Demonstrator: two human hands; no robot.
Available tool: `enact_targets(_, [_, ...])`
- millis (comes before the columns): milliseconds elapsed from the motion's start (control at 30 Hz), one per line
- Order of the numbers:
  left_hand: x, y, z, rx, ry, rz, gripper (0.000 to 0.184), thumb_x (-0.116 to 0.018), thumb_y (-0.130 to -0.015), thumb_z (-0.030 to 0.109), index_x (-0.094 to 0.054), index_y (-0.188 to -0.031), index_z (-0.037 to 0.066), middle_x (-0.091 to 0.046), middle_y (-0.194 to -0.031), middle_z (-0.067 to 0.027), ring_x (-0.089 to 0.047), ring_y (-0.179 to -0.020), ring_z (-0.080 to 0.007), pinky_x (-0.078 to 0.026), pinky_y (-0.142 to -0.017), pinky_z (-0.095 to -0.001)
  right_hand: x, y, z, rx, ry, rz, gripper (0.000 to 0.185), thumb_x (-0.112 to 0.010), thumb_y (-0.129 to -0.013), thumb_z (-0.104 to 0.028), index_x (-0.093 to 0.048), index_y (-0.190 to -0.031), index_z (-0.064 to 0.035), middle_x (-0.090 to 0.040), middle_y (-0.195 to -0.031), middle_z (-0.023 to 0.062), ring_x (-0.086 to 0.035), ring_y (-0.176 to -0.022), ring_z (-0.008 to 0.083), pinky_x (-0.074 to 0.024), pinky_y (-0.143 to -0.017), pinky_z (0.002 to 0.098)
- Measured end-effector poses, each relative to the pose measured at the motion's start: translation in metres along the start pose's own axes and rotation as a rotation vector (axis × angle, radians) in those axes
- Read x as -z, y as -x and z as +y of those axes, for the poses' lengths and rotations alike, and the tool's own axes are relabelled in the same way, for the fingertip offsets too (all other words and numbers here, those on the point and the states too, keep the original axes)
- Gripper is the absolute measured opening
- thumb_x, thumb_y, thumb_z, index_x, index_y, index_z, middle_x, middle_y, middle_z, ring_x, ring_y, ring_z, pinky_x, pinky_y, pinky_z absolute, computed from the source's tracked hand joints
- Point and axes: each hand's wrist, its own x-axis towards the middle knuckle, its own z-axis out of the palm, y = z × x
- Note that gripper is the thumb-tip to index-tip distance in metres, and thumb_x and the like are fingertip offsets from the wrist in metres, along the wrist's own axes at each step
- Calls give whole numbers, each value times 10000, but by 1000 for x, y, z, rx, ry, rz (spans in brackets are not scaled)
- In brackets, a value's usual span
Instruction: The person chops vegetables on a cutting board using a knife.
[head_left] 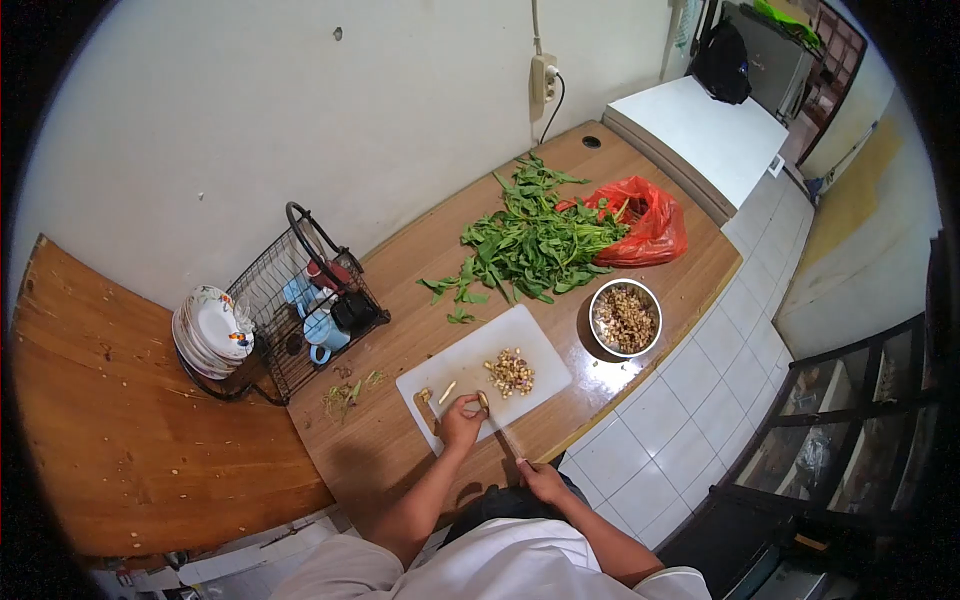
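My left hand [461, 423] is at the near edge of a white cutting board [470, 346], its fingers closed on a short yellowish-brown strip of food [483, 400]. In my right hand [542, 481] is a knife [507, 437], its blade angled toward that strip. A pile of small diced pieces [510, 372] lies on the board beyond my hands. To the left of the fingers rest a pale strip [447, 391] and some brownish strips [424, 402]. What food the strips are is too small to tell.
A metal bowl [656, 337] of diced brown pieces stands right of the board. Leafy greens [540, 245] spread behind it beside a red plastic bag [660, 228]. At left, a black wire rack [265, 320] holds cups and plates. Trimmed scraps [345, 398] lie near the board.
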Motion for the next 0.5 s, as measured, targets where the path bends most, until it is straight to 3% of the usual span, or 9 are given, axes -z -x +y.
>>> enact_targets(100, [3, 1, 1, 23, 37, -34, 360, -825, -781, 244, -723, -1125, 225, -757, -791, -22, -725, -776, -167, -539, -725, -334, -9, -11, 15, 77, 19, 42, 680, -433, -1015, -607, -704, -765, -35, -669, -732, 135, -654, -753, 288, -504, -758, 391])
enact_targets(200, [1, -1, -2, 13, 21, -22, 372, -826, -773, 221, -724, -1131, 215, -753, -785, -18, -722, -774, -158, -537, -722, -331, -2, -9, 7, -22, -3, -19, 681, -428, -1019, -602, -696, -764, -30, -666, -734, 134, -653, -757, 290, -504, -760, 395])
enact_targets(300, [-4, -4, -5, 55, 52, -43, 396, -839, -782, 282, -713, -1154, 233, -781, -842, -15, -733, -797, -130, -505, -769, -293, 4, -4, 1, -45, 14, -36, 674, -432, -1020, -595, -688, -763, -28, -663, -729, 129, -653, -755, 290, -505, -761, 394])
enact_targets(500, [-5, -8, -3, 117, 130, -34, 275, -769, -820, 299, -728, -1082, 229, -776, -834, -2, -727, -779, -139, -518, -737, -303, 7, 5, -3, -23, 10, -12, 676, -434, -1015, -609, -699, -798, -26, -666, -735, 126, -661, -773, 302, -506, -776, 393])
